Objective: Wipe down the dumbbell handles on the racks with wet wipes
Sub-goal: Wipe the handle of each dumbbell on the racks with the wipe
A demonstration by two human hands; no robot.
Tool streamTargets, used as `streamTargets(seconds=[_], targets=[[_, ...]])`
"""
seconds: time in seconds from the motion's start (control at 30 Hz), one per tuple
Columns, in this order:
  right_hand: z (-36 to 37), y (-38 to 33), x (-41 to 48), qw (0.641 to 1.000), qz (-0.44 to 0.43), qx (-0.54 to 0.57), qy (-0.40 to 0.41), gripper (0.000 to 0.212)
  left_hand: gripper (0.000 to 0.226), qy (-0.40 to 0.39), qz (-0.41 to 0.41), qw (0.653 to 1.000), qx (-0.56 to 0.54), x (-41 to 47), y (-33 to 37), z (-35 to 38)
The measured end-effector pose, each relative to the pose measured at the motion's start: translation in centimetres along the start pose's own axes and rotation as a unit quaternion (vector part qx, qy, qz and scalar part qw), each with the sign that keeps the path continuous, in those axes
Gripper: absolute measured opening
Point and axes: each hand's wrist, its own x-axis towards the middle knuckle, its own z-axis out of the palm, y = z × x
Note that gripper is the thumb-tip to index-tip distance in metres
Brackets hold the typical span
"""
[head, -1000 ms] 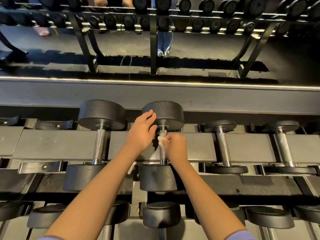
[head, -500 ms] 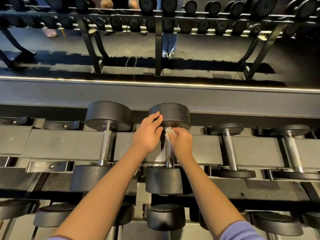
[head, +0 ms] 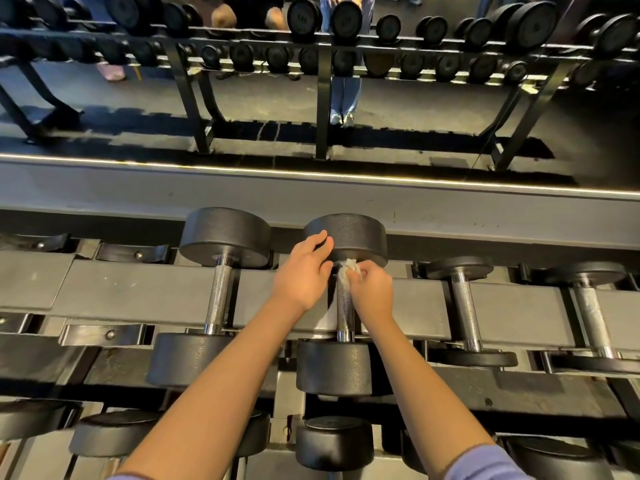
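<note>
The head view looks down on a grey metal rack [head: 138, 289] in a gym, with a grey ledge [head: 311, 199] behind it, and above the ledge a dark floor and a black frame [head: 322, 109] with more dumbbells. The dumbbell [head: 334, 368] in work lies in the middle of the top row, between a big neighbour [head: 218, 296] on the left and a smaller one [head: 462, 306] on the right, each apart from it by a strip of rack. Its handle [head: 344, 317] runs straight away from the person, one head near, the other head at the ledge. The left hand [head: 303, 271] rests on the far head, fingers nearly straight and close together. The right hand [head: 372, 294] pinches a crumpled wet wipe [head: 348, 270] against the far end of the handle, just below that head. The near half of the handle is bare.
</note>
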Motion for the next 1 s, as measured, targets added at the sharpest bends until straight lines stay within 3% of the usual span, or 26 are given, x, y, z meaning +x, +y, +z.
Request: streamTargets(seconds=[0.2,0.37,0.53,0.67,0.77,0.9,1.0], targets=[[-1.6,1.9,-2.0,0.991,-0.004,-0.081,-0.108,0.021,0.049,0.008,0.003,1.000,-0.007,0.0,-0.1,0.1],[-1.1,1.4,-0.6,0.997,-0.012,-0.038,-0.065,0.007,0.049,0.007,0.001,1.000,-0.011,-0.1,0.1,0.0],[-1.3,0.9,0.0,0.998,-0.011,-0.026,-0.059,0.012,0.050,0.001,0.002,1.000,0.005,-0.2,0.3,-0.1],[-2.8,2.1,-2.6,0.984,-0.003,-0.063,-0.164,0.031,0.050,0.005,0.004,1.000,-0.005,-0.4,0.2,0.0],[-3.3,2.7,-3.2,0.967,-0.008,-0.113,-0.229,0.029,0.050,0.010,0.002,1.000,-0.017,-0.5,0.2,0.2],[-2.2,1.1,-1.9,0.985,-0.029,-0.099,-0.138,0.030,0.051,0.009,-0.001,1.000,-0.012,-0.6,0.4,0.1],[-1.2,0.7,-1.9,0.992,-0.035,-0.082,-0.088,0.011,0.052,0.005,0.003,1.000,-0.006,-0.8,0.5,0.0]])
